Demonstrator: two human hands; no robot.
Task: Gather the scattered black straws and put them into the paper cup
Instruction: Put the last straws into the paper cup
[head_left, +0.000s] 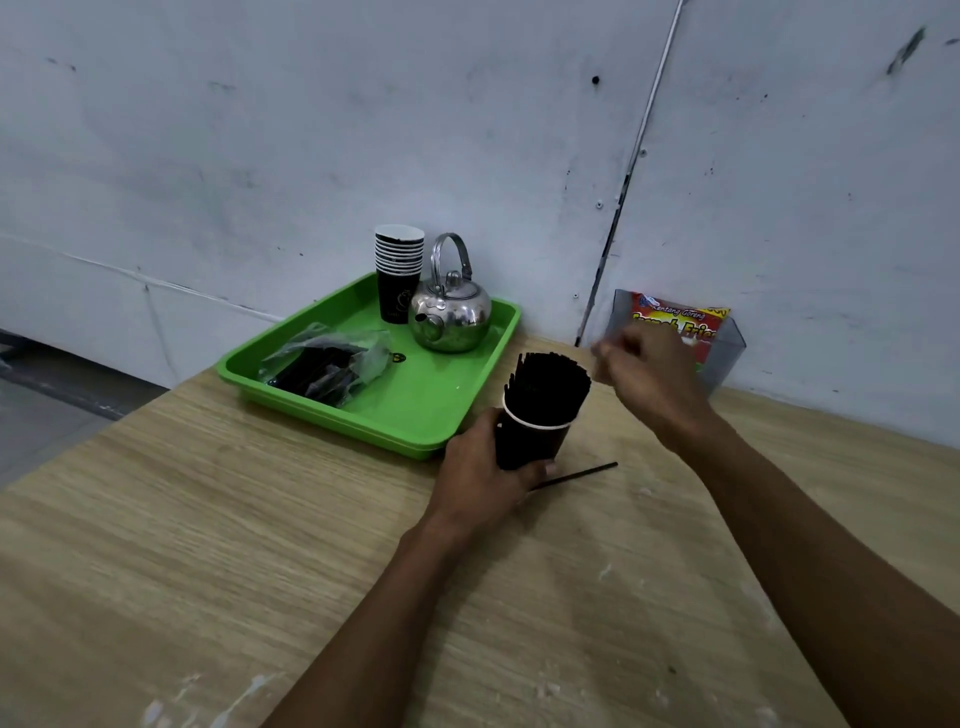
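Observation:
A black paper cup (524, 441) with a white rim stands on the wooden table (208, 519), packed with a thick bundle of black straws (550, 384) sticking up out of it. My left hand (483, 473) is wrapped around the cup's lower left side. My right hand (649, 374) hovers just right of the straw tops, blurred, fingers loosely curled; I cannot tell whether it holds anything. One loose black straw (576, 475) lies flat on the table just right of the cup's base.
A green tray (415, 410) behind the cup carries a stack of black paper cups (397, 270), a steel kettle (451, 312) and a plastic bag of black straws (327, 364). A clear holder with a snack packet (680, 322) stands against the wall at right.

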